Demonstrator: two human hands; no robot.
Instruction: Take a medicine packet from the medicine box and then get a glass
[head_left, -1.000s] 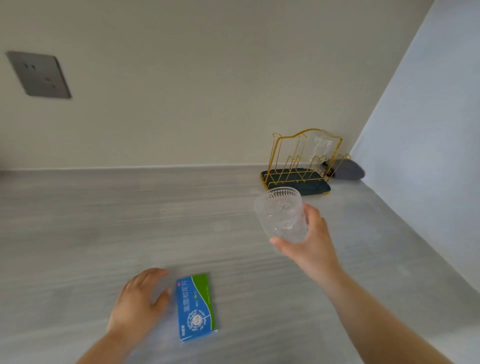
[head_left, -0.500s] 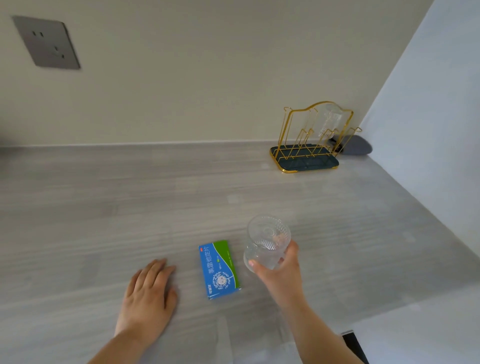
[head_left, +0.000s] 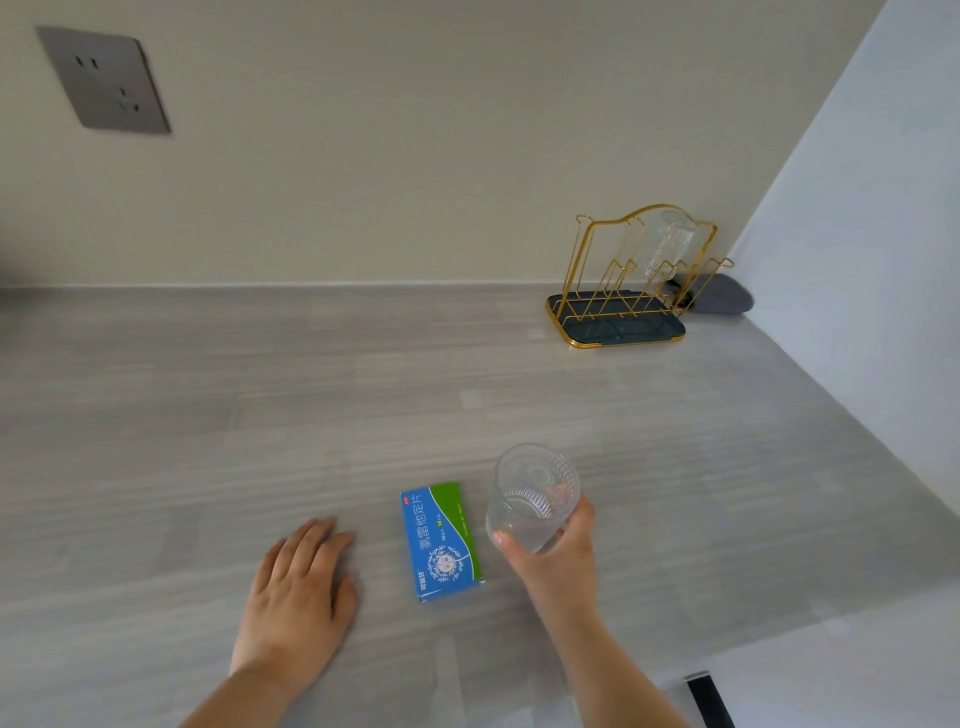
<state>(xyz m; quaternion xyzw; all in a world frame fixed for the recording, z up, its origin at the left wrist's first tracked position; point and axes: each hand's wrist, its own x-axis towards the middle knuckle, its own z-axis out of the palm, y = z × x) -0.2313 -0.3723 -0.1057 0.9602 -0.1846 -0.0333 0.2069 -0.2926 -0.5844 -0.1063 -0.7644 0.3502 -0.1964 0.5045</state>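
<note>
A blue and green medicine box lies flat on the grey wood-grain counter. My right hand grips a clear ribbed glass from its near side, just right of the box, tilted slightly and low over the counter. My left hand rests palm down on the counter to the left of the box, fingers together, holding nothing. No loose medicine packet is visible.
A gold wire rack on a dark tray stands at the back right with another clear glass hung on it. A dark grey object lies behind it in the corner. A grey wall socket sits upper left. The counter's front edge is at lower right.
My right hand has brought the glass from up near the rack down and left to beside the medicine box. My left hand has settled flat on the counter.
</note>
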